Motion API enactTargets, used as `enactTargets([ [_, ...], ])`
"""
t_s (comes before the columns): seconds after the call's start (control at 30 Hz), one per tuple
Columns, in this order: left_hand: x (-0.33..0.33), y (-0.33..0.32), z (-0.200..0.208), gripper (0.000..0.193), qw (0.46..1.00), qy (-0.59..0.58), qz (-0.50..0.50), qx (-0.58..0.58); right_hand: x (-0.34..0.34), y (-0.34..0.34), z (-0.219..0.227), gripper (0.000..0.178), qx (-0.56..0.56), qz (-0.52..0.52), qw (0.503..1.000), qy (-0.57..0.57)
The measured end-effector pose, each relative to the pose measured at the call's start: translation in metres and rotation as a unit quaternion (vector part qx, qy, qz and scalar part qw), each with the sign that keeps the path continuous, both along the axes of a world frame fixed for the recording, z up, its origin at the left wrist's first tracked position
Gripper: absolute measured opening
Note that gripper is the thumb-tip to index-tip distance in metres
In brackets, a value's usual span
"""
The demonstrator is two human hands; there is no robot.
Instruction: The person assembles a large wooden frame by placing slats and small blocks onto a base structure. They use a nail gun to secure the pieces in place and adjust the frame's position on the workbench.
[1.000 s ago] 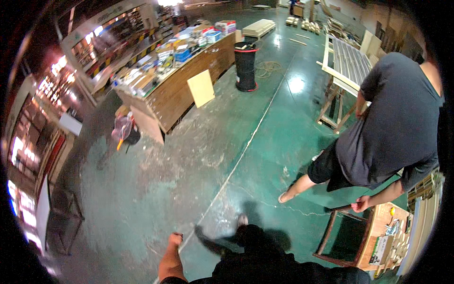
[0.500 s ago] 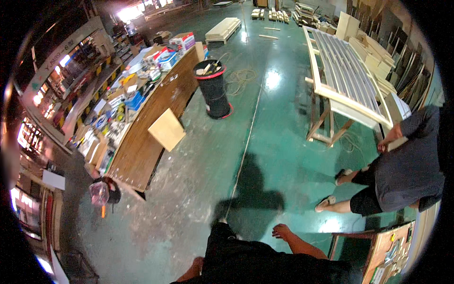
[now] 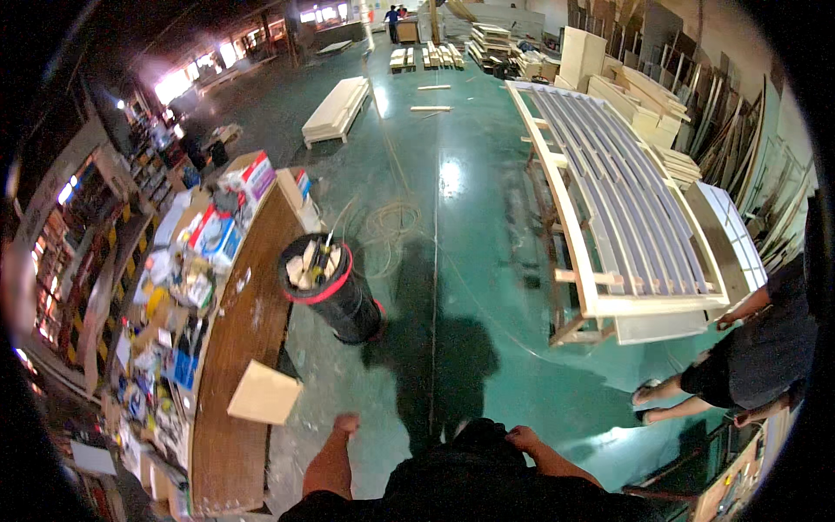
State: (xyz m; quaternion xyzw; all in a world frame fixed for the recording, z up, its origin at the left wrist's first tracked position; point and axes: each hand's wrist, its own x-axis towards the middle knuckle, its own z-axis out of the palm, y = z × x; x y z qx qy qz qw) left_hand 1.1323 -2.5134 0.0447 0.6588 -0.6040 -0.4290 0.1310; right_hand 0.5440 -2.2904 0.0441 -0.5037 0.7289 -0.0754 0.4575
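Note:
My left hand (image 3: 346, 424) hangs over the floor in front of me, its fingers curled in, with nothing visible in it. It is nearest to a tan square board (image 3: 264, 392) leaning at the side of a long wooden workbench (image 3: 233, 348). Close to my dark clothing is my right hand (image 3: 522, 438); its fingers are partly hidden, and no held object shows. Ahead of my left hand stands a black cylindrical bin (image 3: 346, 315) with a red rim, holding wood offcuts and tools.
Boxes, tools and loose supplies crowd the workbench at left. A long slatted wooden frame (image 3: 622, 200) rests on supports at right, near a person in dark clothes (image 3: 755, 352). Stacked pale boards (image 3: 337, 109) lie farther off. A coiled hose (image 3: 393, 223) runs across the green floor (image 3: 470, 261).
My view has moved forward, bringing the bin and workbench nearer. My left hand has swung forward into fuller view; my right hand has drawn back toward my body.

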Motion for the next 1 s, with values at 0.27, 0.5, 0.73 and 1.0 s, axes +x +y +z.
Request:
enactTargets([
  [0.27,-0.254,-0.453,0.166,0.019,0.923,0.361,0.053,-0.121,-0.099,-0.36,-0.042,0.039,0.032,-0.125,0.99,-0.057],
  [0.5,-0.287,-0.535,0.025,0.032,0.972,0.101,-0.037,0.209,-0.192,-0.742,0.018,0.041,-0.015,0.088,0.995,0.034],
  [0.73,-0.337,-0.75,-0.008,0.035,0.911,0.053,0.133,0.387,-0.337,-1.027,0.047,0.035,0.046,0.483,0.873,0.05],
  [1.0,-0.531,-1.13,-0.046,0.038,0.968,0.112,0.017,0.223,-0.451,-1.216,0.133,0.024,0.26,0.202,0.922,-0.206],
])
